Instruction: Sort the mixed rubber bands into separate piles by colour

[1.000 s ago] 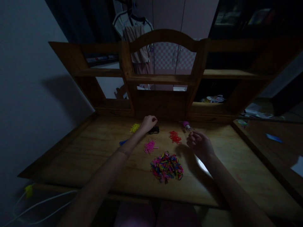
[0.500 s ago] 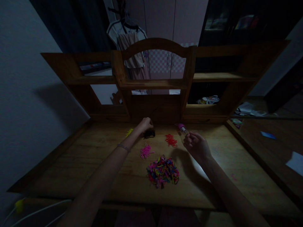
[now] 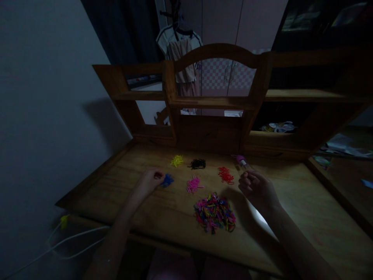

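On the wooden desk (image 3: 291, 233) lies a mixed heap of small coloured bands (image 3: 215, 213). Behind it sit sorted little piles: yellow (image 3: 177, 160), black (image 3: 197, 164), red (image 3: 225, 175), pink (image 3: 193, 184) and blue (image 3: 168, 180). My left hand (image 3: 149, 181) rests on the desk with its fingers curled, fingertips touching the blue pile. My right hand (image 3: 256, 188) hovers right of the red pile, fingers curled in a loose pinch; what it holds is too small to make out. A small clear bottle with a pink cap (image 3: 241, 162) lies just behind it.
A wooden shelf unit (image 3: 215, 105) stands along the desk's back edge, with clutter in its right cubby (image 3: 276, 126). A grey wall (image 3: 43, 116) runs along the left. White cables (image 3: 67, 245) hang below the desk's left front corner. Papers lie at the far right.
My left hand has drawn back from the black pile at the rear to the blue pile nearer the left. The view has shifted, and my right hand has barely moved.
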A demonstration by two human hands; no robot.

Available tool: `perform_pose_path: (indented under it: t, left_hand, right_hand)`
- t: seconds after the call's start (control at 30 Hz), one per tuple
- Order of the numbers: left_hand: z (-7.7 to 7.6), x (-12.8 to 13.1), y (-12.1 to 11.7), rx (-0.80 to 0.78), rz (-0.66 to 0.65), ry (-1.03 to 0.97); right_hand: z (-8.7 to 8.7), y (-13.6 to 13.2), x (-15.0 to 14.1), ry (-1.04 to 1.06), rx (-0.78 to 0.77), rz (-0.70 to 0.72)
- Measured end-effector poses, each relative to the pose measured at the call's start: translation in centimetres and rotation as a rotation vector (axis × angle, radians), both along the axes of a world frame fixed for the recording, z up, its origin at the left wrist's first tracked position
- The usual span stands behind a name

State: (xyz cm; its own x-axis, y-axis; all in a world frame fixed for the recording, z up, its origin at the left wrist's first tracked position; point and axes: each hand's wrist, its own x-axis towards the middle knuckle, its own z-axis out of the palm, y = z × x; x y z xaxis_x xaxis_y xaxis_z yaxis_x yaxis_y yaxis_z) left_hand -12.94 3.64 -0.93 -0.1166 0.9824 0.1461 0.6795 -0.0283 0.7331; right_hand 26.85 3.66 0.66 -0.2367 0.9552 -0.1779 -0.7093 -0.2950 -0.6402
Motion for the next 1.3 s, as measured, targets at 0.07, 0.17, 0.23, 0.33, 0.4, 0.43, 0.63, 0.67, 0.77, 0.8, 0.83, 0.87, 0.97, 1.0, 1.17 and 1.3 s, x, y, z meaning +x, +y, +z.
perform_pose_path:
  t: [0.07, 0.17, 0.23, 0.33, 0.4, 0.43, 0.63, 0.67, 0.77, 0.8, 0.83, 0.87, 0.97, 1.0, 1.17, 1.3]
  left_hand:
    - [-0.2, -0.2, -0.2, 0.026, 0.017, 0.035]
    - [0.7, -0.3, -0.6, 0.099, 0.044, 0.075]
    - [1.6, 0.0, -1.5, 0.184, 0.067, 0.098]
    - [2.3, 1.2, -3.5, 0.294, 0.092, 0.101]
    - [2.1, 2.7, -4.9, 0.300, 0.045, 0.089]
    - [1.7, 3.6, -5.4, 0.276, -0.011, 0.086]
    - [-1.9, 7.5, -5.7, 0.075, -0.121, 0.136]
    - [-2.5, 7.8, -5.4, 0.066, -0.111, 0.144]
    - [-3.8, 8.3, -4.7, 0.034, -0.108, 0.162]
    - [-4.0, 8.4, -4.5, 0.022, -0.103, 0.168]
    - [-4.2, 8.4, -4.4, 0.007, -0.099, 0.175]
    - [-4.3, 8.4, -4.3, -0.007, -0.098, 0.180]
    - [-4.3, 8.3, -4.2, -0.032, -0.103, 0.193]
    - [-4.2, 8.2, -4.3, -0.037, -0.103, 0.197]
    - [-3.6, 7.8, -4.7, -0.065, -0.102, 0.209]
    - [-3.6, 7.7, -4.9, -0.084, -0.102, 0.204]
  right_hand:
    - [-0.2, 0.2, 0.1, -0.001, -0.013, -0.010]
    - [-0.5, 0.6, 0.5, -0.006, -0.027, -0.046]
    - [-0.8, 0.9, 0.9, -0.009, -0.024, -0.068]
    - [-1.1, 1.2, 1.3, -0.009, -0.015, -0.083]
    - [-1.1, 1.3, 1.3, -0.013, -0.011, -0.080]
    - [-1.1, 1.2, 1.3, -0.018, -0.010, -0.074]
    - [-1.3, 1.1, 1.0, -0.019, -0.028, -0.047]
    - [-1.3, 1.2, 1.0, -0.009, -0.026, -0.052]
    - [-1.5, 1.3, 1.2, 0.011, -0.018, -0.069]
    - [-1.4, 1.3, 1.3, 0.009, -0.016, -0.072]
    - [-1.4, 1.3, 1.3, 0.006, -0.013, -0.075]
    - [-1.3, 1.3, 1.3, 0.003, -0.009, -0.075]
    - [-1.1, 1.1, 1.2, 0.016, 0.002, -0.069]
    - [-1.0, 1.1, 1.1, 0.020, 0.003, -0.062]
    - [-1.1, 1.1, 1.2, 0.036, 0.002, -0.034]
    - [-1.4, 1.3, 1.4, 0.043, 0.019, -0.038]
